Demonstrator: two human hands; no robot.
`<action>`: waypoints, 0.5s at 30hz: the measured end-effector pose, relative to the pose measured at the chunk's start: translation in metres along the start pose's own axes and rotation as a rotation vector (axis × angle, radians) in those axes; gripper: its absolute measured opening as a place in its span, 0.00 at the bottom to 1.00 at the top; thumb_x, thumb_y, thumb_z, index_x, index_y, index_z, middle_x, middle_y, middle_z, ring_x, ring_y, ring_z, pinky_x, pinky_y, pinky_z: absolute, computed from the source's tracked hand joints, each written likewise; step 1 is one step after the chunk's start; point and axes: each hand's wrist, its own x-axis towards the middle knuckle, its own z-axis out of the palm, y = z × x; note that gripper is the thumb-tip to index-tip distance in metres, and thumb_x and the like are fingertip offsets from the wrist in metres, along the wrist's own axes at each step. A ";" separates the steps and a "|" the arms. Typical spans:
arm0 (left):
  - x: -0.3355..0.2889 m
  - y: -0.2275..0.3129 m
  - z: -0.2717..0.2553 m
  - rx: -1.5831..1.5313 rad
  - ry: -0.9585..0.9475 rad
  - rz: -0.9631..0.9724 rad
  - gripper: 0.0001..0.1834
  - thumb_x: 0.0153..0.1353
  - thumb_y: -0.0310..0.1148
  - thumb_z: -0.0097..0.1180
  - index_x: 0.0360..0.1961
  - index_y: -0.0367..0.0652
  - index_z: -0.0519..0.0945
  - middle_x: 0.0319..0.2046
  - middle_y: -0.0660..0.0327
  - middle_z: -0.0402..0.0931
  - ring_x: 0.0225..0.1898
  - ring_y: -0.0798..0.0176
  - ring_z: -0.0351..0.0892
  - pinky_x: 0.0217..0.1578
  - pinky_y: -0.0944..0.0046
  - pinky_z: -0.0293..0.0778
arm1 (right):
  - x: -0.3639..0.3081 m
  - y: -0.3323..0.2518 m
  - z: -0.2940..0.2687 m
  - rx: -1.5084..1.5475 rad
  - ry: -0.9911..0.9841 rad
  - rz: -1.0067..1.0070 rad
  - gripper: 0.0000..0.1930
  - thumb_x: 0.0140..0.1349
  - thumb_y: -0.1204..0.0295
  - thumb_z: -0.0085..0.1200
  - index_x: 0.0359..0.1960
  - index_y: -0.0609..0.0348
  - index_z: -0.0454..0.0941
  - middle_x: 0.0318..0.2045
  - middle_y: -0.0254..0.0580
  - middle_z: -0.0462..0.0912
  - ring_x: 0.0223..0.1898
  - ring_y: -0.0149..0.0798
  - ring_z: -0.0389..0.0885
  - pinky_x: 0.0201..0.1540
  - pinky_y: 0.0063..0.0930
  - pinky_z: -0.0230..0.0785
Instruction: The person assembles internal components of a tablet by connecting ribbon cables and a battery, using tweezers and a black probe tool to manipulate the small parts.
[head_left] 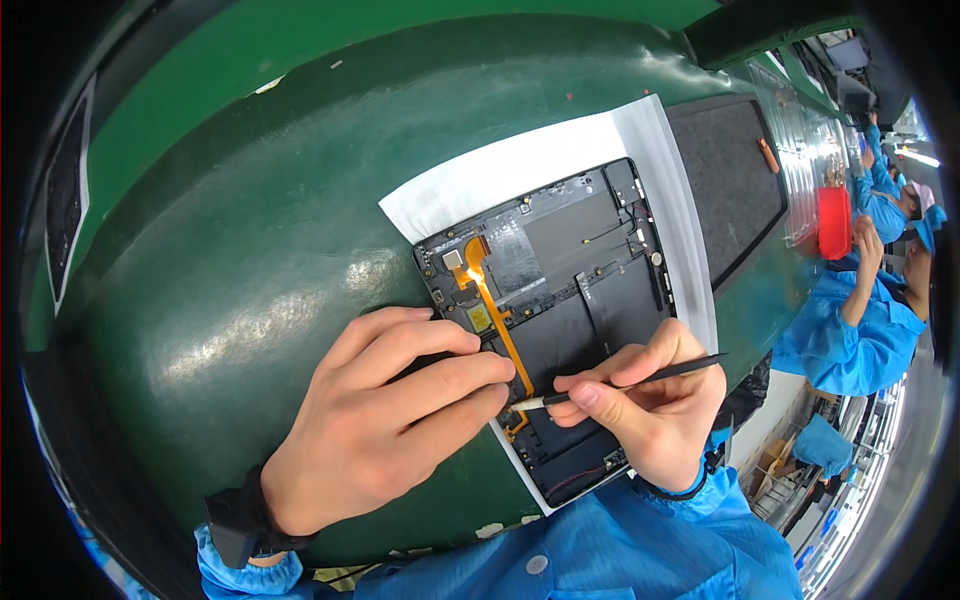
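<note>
An opened black tablet housing (560,340) lies at a slant on white sheets. Along its left side runs an orange flex cable (502,330). My left hand (385,410) rests palm down over the housing's left edge, fingers stretched out and fingertips close to the cable; its thumb is hidden. In a pinch, my right hand (650,405) holds a slim black pen-like tool (685,368) with a pale tip. That tip touches or nearly touches the cable's lower part, beside my left fingertips. Whether the tool is a brush or a pry stick I cannot tell.
The white sheet (480,180) covers part of the green table (250,260). A dark grey mat (725,170) carries a small orange-brown piece (767,155). Farther right stand clear plastic trays (795,130) and a red bin (834,222). Co-workers in blue (850,325) are at the right.
</note>
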 end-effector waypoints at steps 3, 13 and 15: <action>0.001 0.001 0.002 0.022 0.001 -0.001 0.11 0.48 0.24 0.67 0.35 0.44 0.89 0.45 0.66 0.86 0.51 0.57 0.80 0.53 0.48 0.76 | -0.001 0.000 0.003 -0.004 -0.010 -0.018 0.13 0.60 0.92 0.63 0.33 0.68 0.69 0.31 0.62 0.87 0.34 0.45 0.91 0.38 0.35 0.89; 0.004 -0.004 0.002 -0.029 -0.036 0.069 0.13 0.46 0.26 0.70 0.36 0.47 0.90 0.47 0.66 0.85 0.52 0.56 0.78 0.54 0.45 0.75 | 0.005 -0.009 0.001 -0.071 -0.061 0.000 0.09 0.61 0.90 0.63 0.32 0.68 0.74 0.32 0.54 0.88 0.35 0.39 0.91 0.37 0.29 0.87; 0.003 -0.002 0.002 -0.001 -0.027 0.089 0.13 0.45 0.26 0.71 0.35 0.48 0.90 0.47 0.66 0.85 0.53 0.55 0.78 0.54 0.45 0.75 | 0.012 -0.014 -0.008 -0.228 -0.206 -0.148 0.08 0.60 0.89 0.64 0.32 0.68 0.76 0.32 0.51 0.88 0.35 0.38 0.91 0.36 0.28 0.85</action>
